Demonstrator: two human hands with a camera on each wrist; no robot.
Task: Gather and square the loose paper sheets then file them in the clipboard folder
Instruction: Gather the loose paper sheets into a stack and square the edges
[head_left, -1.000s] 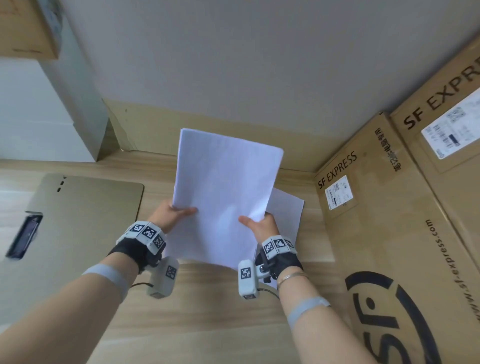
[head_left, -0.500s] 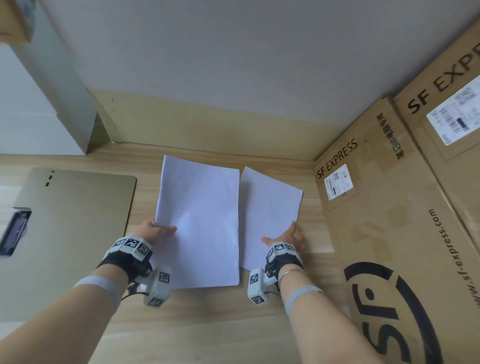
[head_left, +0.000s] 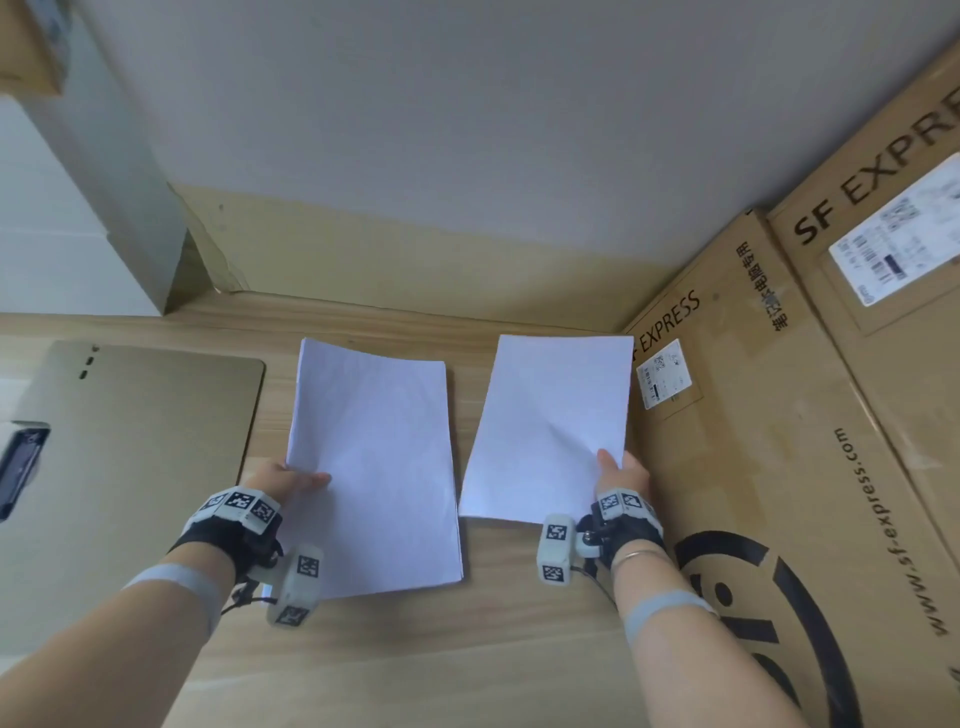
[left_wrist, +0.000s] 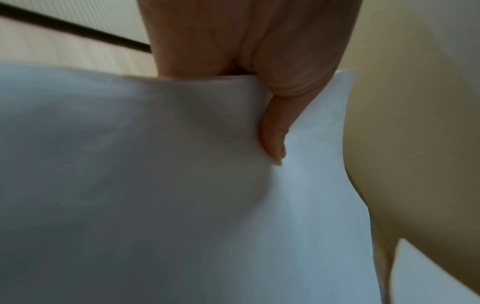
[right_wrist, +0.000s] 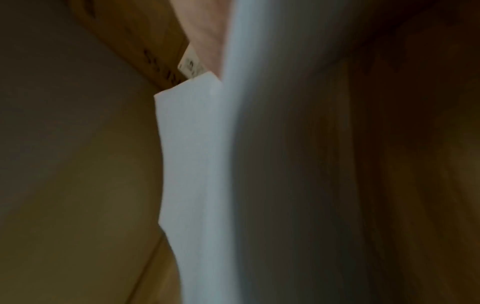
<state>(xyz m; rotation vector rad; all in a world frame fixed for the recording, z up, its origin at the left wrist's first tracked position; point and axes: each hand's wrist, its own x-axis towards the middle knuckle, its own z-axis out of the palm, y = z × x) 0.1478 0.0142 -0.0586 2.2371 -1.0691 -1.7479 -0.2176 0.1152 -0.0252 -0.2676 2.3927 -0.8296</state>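
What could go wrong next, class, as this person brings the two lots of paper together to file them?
1. The left hand holds the left stack only at one edge, so sheets could fan out or slip.
2. The right hand pinches the right sheet near a corner; it already shows a crease and could crumple.
3. That sheet sits close to the cardboard box and could catch on it.

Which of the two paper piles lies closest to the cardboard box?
The pile pinched by the right hand: the right pile has its far corner at the cardboard box. The left pile, held by the left hand, lies nearer the clipboard folder.
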